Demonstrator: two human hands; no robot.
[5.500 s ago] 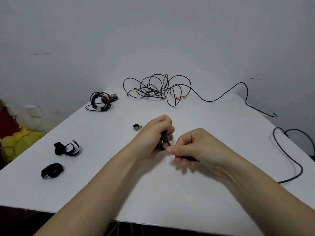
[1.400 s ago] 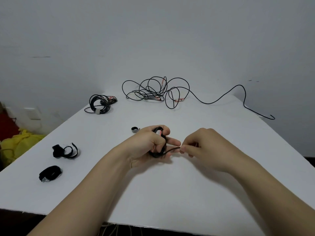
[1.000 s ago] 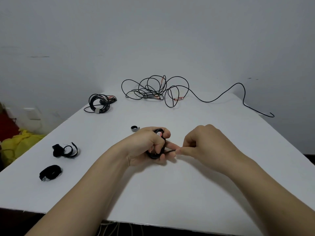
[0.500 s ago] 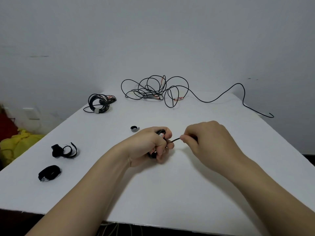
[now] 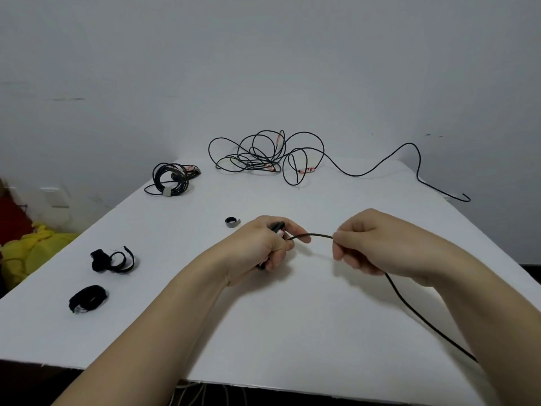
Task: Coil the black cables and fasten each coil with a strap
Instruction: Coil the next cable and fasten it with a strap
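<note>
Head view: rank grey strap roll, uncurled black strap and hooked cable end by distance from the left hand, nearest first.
1. Grey strap roll, just beyond the left hand.
2. Uncurled black strap, out to its left.
3. Hooked cable end, far right edge.

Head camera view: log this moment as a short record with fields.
left-hand grip: holds small black coil, mostly hidden in the fist
right-hand grip: pinches free cable run, which trails under the right forearm
fastened coil: far left, grey strap on it
tangled cable: far centre, uncoiled
grey strap roll: beside the left hand
black straps: two, near left
table: white
</note>
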